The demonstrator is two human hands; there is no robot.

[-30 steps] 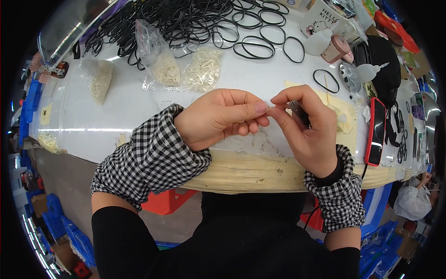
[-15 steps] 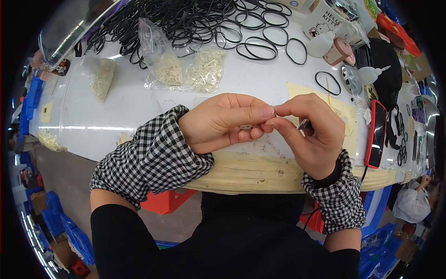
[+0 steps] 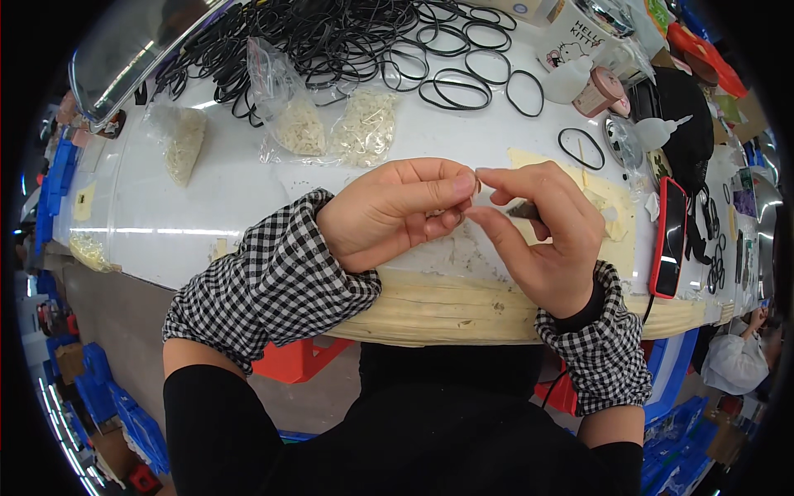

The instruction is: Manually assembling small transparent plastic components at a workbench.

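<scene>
Over the near part of the table, my left hand is closed, its thumb pressed to its forefinger. Whatever sits in that pinch is too small to name. Close on its right is my right hand, thumb and forefinger slightly apart near the left fingertips. A small dark metal tool with a flat, tapering end is tucked in my right hand's curled fingers; most of it is hidden. Beyond the hands lie clear bags of small whitish pieces: an open bag, a flat bag and another bag farther left.
A heap of black bands covers the back, with loose black loops beside it. Yellowish tape sheets lie right of my hands. A red-edged phone, a squeeze bottle and a black cap stand farther right.
My right thumb and forefinger have parted a little from the left fingertips. The metal tool in my right hand shows more. Both hands have shifted slightly left.
</scene>
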